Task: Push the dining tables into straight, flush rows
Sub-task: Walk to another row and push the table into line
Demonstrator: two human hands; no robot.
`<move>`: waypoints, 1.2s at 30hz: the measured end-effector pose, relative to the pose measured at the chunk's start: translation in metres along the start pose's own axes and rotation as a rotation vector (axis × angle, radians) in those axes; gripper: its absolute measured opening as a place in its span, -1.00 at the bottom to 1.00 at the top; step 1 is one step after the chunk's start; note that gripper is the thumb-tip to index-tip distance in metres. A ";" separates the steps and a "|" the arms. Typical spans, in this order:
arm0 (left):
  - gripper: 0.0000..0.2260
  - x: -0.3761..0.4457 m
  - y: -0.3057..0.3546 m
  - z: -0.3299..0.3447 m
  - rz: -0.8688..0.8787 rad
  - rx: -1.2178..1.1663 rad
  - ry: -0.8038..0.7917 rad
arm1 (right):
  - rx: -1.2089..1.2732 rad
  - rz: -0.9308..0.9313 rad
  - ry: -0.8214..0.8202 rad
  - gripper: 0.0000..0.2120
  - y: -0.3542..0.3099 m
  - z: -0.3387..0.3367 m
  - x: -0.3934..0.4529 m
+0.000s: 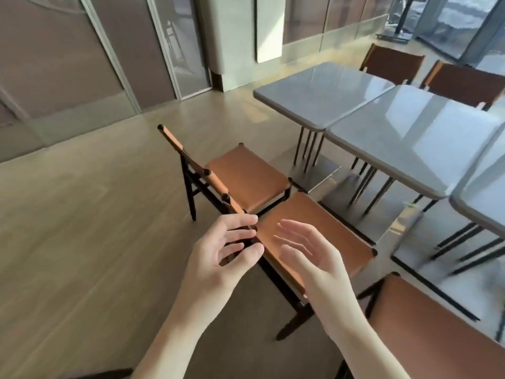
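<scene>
Three grey square dining tables stand in a diagonal row at the right: the far table [322,97], the middle table [410,138] and a near table [486,203] cut off by the frame's edge. Their tops sit edge to edge. My left hand [218,258] hovers at the backrest corner of a brown leather chair [314,236], fingers spread and relaxed, holding nothing. My right hand [311,258] is over that chair's seat, palm turned left, fingers straight. Both hands are away from the tables.
A second brown chair [246,176] stands just beyond, and a third [437,324] at the lower right. Two more chairs [393,64] sit behind the tables. A pillar [232,36] and glass wall panels stand at the back. Wooden floor [82,228] spreads to the left.
</scene>
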State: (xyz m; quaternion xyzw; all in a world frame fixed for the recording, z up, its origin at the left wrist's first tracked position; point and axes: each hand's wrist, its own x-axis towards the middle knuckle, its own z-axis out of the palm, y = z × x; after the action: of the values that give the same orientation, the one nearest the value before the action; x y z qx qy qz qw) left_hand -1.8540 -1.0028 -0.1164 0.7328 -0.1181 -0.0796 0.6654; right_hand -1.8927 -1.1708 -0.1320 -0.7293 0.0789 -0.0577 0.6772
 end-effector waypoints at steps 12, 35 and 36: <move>-0.67 -0.012 -0.009 -0.150 0.000 -0.030 0.364 | 0.020 -0.073 -0.365 -0.69 -0.038 0.143 0.070; -0.78 0.302 0.022 -0.337 0.110 0.062 0.441 | 0.127 -0.075 -0.456 -0.77 -0.100 0.287 0.405; -0.78 0.310 0.020 -0.345 0.113 0.061 0.453 | 0.133 -0.073 -0.468 -0.77 -0.101 0.296 0.415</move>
State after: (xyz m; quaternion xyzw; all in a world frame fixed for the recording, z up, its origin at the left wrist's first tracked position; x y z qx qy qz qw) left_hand -1.4635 -0.7610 -0.0487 0.7440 -0.0090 0.1276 0.6558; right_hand -1.4251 -0.9546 -0.0630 -0.6790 -0.1104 0.0830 0.7210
